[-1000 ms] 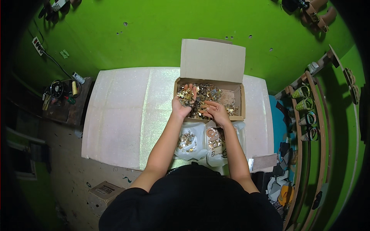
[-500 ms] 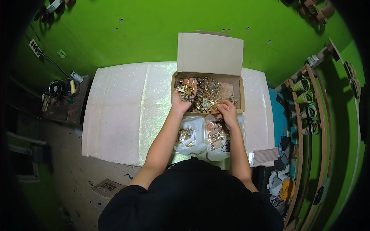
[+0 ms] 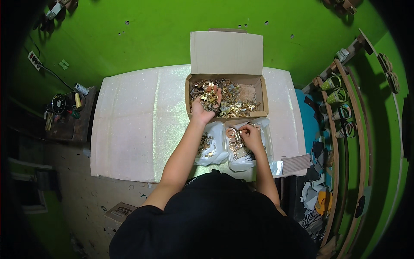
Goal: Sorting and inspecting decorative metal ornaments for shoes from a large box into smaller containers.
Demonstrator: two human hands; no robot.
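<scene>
My left hand (image 3: 202, 113) is palm up over the left side of an open cardboard box (image 3: 226, 54), with a heap of gold and silver metal fittings (image 3: 209, 97) cupped in it. Shiny buckle-like fittings (image 3: 241, 106) cover most of the box's bottom. In front of the box, my right hand (image 3: 252, 137) dips over the right plastic tub (image 3: 271, 149), thumb and fingers pinched together. Whatever lies between those fingertips is too small to make out. That tub holds gold-coloured pieces and a ring. Beside it, the left tub (image 3: 218, 159) is lined with white plastic and has small metal bits inside.
Pale shimmering sheeting covers the table (image 3: 125, 125). A striped flat piece (image 3: 296, 165) lies at its front right corner. Sandals (image 3: 337, 96) hang on a wooden rack at right, above scraps (image 3: 312, 194). Spools of thread (image 3: 78, 100) stand on a side table at left.
My right hand has moved from the box's front edge down and toward me, over the right tub. My left hand stays at the box with its heap. The whole view has shifted slightly.
</scene>
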